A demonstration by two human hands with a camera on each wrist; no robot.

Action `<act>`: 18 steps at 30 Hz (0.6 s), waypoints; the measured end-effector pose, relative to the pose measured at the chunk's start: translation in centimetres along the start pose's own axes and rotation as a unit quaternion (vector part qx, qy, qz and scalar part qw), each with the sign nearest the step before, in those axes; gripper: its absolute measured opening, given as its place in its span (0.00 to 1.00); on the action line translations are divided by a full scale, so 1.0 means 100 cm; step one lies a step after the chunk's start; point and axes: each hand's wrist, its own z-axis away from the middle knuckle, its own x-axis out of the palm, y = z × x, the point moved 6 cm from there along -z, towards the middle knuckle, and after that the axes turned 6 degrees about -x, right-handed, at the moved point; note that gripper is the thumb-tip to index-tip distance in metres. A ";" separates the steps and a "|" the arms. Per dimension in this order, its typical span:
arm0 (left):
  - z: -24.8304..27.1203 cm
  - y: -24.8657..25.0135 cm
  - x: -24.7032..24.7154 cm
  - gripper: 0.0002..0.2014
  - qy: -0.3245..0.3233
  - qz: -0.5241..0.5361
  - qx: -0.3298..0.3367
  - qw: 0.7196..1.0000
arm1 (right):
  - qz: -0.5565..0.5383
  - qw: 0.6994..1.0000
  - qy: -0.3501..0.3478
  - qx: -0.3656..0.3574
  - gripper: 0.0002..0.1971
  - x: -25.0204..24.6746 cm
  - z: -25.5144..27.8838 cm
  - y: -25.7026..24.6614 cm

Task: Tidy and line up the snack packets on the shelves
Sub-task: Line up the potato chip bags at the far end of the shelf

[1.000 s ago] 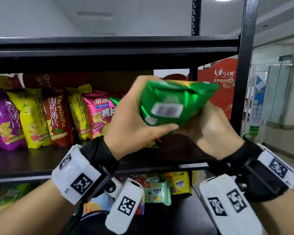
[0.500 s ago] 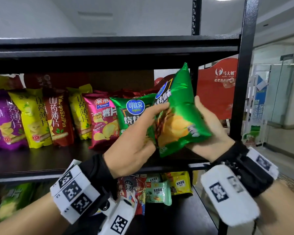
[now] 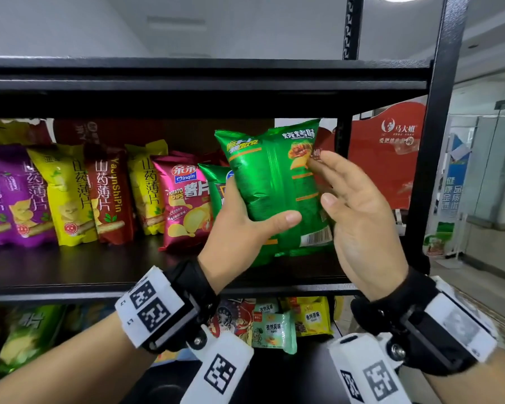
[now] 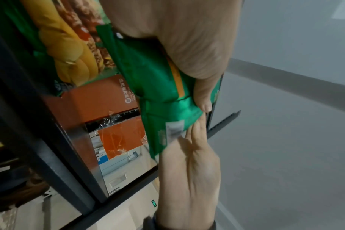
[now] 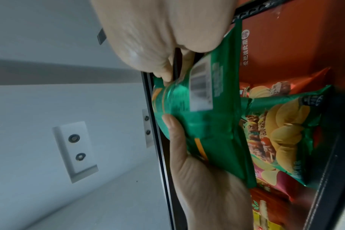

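Broadly, stood before a black metal shelving unit [image 3: 204, 83], its middle shelf carrying a row of upright foil snack packets.

From the left of that row: purple yam-chip packet [image 3: 6, 196], yellow yam-chip packet [image 3: 62, 196], dark red yam-chip packet [image 3: 111, 196], second yellow packet [image 3: 149, 188], magenta potato-chip packet [image 3: 184, 202], then a green packet on the shelf [image 3: 213, 185], mostly hidden.

Behind the rack to the right, a red printed display board [image 3: 385, 158].

Held upright just in front of the middle shelf, right of the magenta one and back side facing the camera: a shiny green foil crisp packet [image 3: 274, 188], barcode at its lower right corner.

Left hand [image 3: 239, 228] gripped the packet's lower left, thumb across the back panel and fingers curled behind.

Right hand [image 3: 359, 217] relaxed and spread, fingers mostly straight, fingertips touching the packet's right edge.

On the lower shelf, smaller packets, among them a pale green sachet [image 3: 274, 330] and a small yellow packet [image 3: 312, 319].
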 end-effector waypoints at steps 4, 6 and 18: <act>-0.009 -0.015 -0.007 0.30 -0.023 0.144 -0.054 0.988 | -0.015 0.991 0.070 0.109 0.20 -0.014 -0.008 0.010; -0.010 -0.023 0.000 0.33 -0.062 0.223 -0.093 0.968 | -0.103 0.969 0.043 0.219 0.17 -0.010 -0.005 0.023; -0.019 -0.009 -0.053 0.37 0.176 -0.271 0.107 0.940 | -0.127 0.962 0.088 0.227 0.19 -0.021 -0.022 0.048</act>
